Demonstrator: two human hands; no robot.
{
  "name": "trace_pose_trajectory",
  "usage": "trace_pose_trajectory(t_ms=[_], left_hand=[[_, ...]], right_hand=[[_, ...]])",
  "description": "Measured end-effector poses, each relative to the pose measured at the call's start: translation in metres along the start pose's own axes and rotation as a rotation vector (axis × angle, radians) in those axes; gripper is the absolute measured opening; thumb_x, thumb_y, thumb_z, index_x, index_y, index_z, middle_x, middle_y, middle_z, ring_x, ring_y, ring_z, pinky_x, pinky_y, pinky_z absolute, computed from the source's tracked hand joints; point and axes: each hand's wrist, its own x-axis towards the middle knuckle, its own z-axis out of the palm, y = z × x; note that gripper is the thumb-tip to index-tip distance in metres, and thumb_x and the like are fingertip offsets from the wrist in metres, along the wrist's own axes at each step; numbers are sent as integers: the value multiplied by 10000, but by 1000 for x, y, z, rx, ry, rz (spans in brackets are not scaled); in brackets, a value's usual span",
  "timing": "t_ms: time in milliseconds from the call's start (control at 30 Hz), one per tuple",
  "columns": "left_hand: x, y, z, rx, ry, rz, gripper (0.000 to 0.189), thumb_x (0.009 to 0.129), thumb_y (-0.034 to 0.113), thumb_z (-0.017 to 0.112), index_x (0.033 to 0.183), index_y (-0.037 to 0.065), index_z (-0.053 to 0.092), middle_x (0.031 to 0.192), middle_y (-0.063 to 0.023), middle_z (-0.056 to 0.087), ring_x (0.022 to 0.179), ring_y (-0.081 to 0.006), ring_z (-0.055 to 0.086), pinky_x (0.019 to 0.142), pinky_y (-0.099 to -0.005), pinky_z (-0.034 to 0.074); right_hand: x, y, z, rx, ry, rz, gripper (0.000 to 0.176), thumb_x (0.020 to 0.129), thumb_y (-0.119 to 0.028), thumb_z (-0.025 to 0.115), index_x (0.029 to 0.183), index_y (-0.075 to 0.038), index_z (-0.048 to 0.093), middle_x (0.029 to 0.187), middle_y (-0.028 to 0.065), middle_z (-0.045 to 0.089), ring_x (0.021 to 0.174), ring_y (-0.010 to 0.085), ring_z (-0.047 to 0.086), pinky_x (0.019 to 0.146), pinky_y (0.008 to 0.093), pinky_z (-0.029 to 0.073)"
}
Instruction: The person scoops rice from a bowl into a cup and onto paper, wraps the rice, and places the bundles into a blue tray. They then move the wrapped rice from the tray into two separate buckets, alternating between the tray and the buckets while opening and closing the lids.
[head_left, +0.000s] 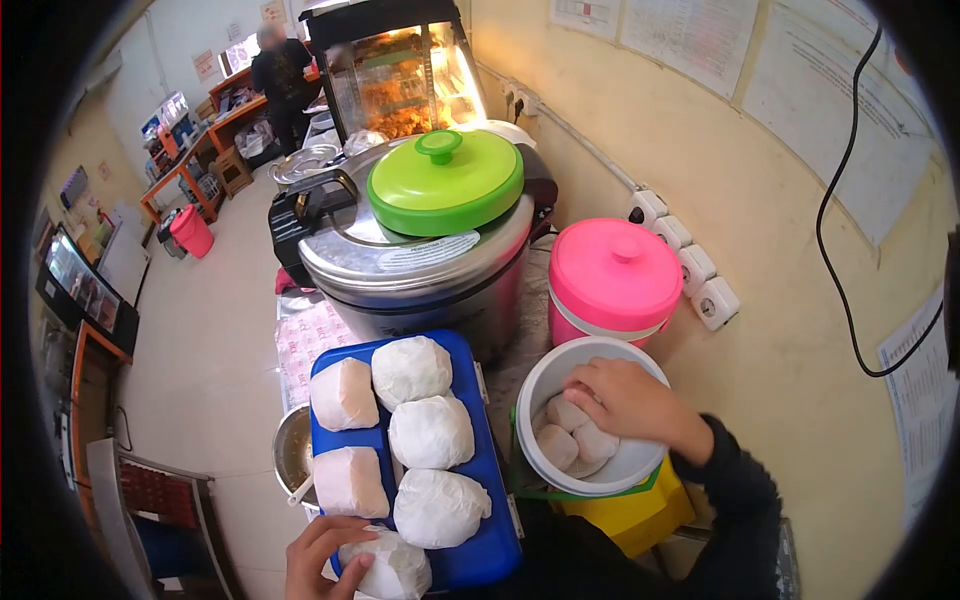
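At the bottom, my left hand (328, 556) has its fingers and thumb around a white paper-wrapped bundle (395, 568) at the near end of a blue tray (462, 365). Several more wrapped bundles (431, 434), white and pale pink, sit on that tray in two columns. My right hand (632, 398) reaches over the rim into a white round tub (533, 400), fingers curled down at the top packet (568, 411). More pale wrapped packets (557, 447) lie at the bottom of the tub. What is inside the wrappings is hidden.
Behind the tray stands a large metal cooker (400, 290) with a green lid (440, 180) on top. A pink lidded container (615, 270) is beside wall sockets (690, 262). A metal bowl (291, 450) is partly under the tray. Farther back are a lit food display (400, 80) and a person (280, 80).
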Motion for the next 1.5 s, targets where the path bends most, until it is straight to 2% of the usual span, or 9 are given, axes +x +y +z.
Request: trace_pose_trajectory(t_ms=[167, 267, 533, 800, 1033, 1167, 1267, 1433, 1500], left_hand=[[-6, -4, 27, 312, 445, 43, 154, 843, -10, 678, 994, 0, 653, 981, -197, 641, 933, -356, 635, 832, -404, 507], [-7, -11, 25, 460, 586, 188, 177, 841, -35, 661, 1012, 0, 635, 980, -198, 623, 897, -386, 613, 821, -427, 502], [-5, -33, 46, 209, 809, 281, 46, 900, 29, 627, 897, -16, 638, 853, -171, 612, 798, -343, 595, 750, -427, 494], [-5, -37, 46, 144, 899, 309, 48, 883, 25, 639, 867, -16, 658, 809, -157, 616, 739, -322, 594, 685, -400, 493], [-6, -35, 45, 75, 871, 291, 47, 887, 17, 631, 880, -21, 658, 837, -162, 618, 752, -314, 593, 666, -385, 481], [-4, -34, 43, 23, 845, 298, 51, 893, 17, 626, 876, -29, 639, 841, -167, 612, 759, -319, 585, 694, -384, 475], [-5, -35, 43, -31, 809, 298, 53, 898, 15, 619, 872, -31, 625, 863, -161, 608, 793, -306, 582, 742, -376, 468], [1, -36, 28, -158, 754, 298, 120, 939, 77, 598, 893, -27, 637, 929, -140, 607, 869, -261, 579, 813, -349, 456], [2, -38, 25, -182, 774, 311, 150, 955, 105, 589, 902, -26, 641, 956, -139, 604, 882, -248, 575, 828, -342, 453]], right_hand=[[17, 95, 103, -468, -791, -18, 752, 791, -345, 769, 1406, -80, 428, 1310, 313, 500, 1116, 451, 583, 872, 484, 526], [-3, 77, 117, -447, -878, 152, 838, 765, -338, 793, 1451, -91, 379, 1426, 316, 355, 1181, 521, 523, 887, 577, 508], [-48, 101, 172, -746, -343, -27, 658, 845, -247, 630, 1455, -132, 411, 1263, 342, 435, 986, 531, 588, 690, 604, 529], [-32, 93, 146, -520, -570, 244, 506, 871, -314, 616, 1280, -71, 444, 1005, 296, 646, 908, 488, 644, 810, 584, 494], [-15, 100, 123, -436, -782, 248, 905, 733, -699, 668, 1310, -33, 461, 972, 210, 678, 854, 333, 691, 763, 475, 538], [-1, 133, 125, 59, -1201, 663, 745, 846, -754, 477, 1062, -67, 670, 932, 73, 648, 742, 137, 609, 653, 277, 541], [7, 100, 77, 498, -1216, 772, 724, 873, -718, 473, 1162, -76, 642, 1002, 76, 668, 712, 145, 603, 680, 289, 558], [-9, 59, -10, 1547, -987, 423, 801, 921, -619, 497, 1447, -26, 379, 1304, 239, 575, 1104, 381, 652, 800, 509, 621], [0, 14, -26, 1673, -799, 122, 789, 910, -582, 548, 1440, -22, 382, 1296, 229, 582, 1071, 368, 665, 757, 467, 631]])
